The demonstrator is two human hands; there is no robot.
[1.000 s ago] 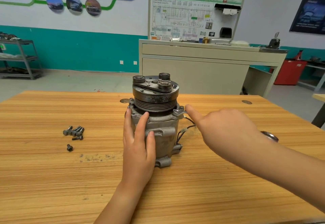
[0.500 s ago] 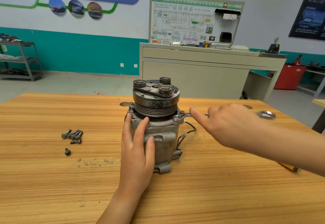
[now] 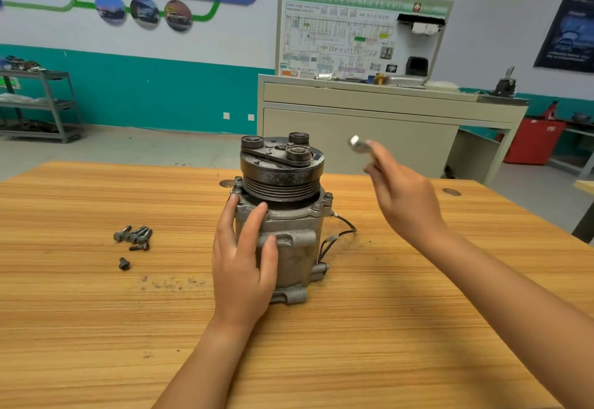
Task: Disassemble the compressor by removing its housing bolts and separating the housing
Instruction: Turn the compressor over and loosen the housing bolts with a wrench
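Currently: bolt-removal stage, housing not yet separated. One compressor [image 3: 289, 248] stands upright near the middle of the tabletop [image 3: 385, 328], grooved pulley [image 3: 279, 180] uppermost. The left hand [image 3: 241, 267] lies flat against the front of the housing, fingers fairly straight and reaching up to the flange, thumb on the cast body; it reads as a brace, not a grip. The right hand [image 3: 401, 196] is raised in the air to the right of the pulley, apart from the compressor, its fingers closed round one bright metal tool, blurred, judged to be a wrench [image 3: 356, 143]. Count of loose bolts [image 3: 133, 235] on the tabletop to the left, well apart from the compressor: a touching cluster of about five (overlap makes the number uncertain) plus one short bolt [image 3: 123, 263] lying just below the cluster. Bolt heads still seated in the flange: one at the left ear [image 3: 238, 180], two close together at the right ear [image 3: 328, 196]; the far side is hidden. One thin black lead [image 3: 344, 227] trails from the right side. Judgement: the next move calls for bringing the wrench down onto a remaining flange bolt, seating it squarely on the head, with the left hand holding the body against turning on the smooth wood
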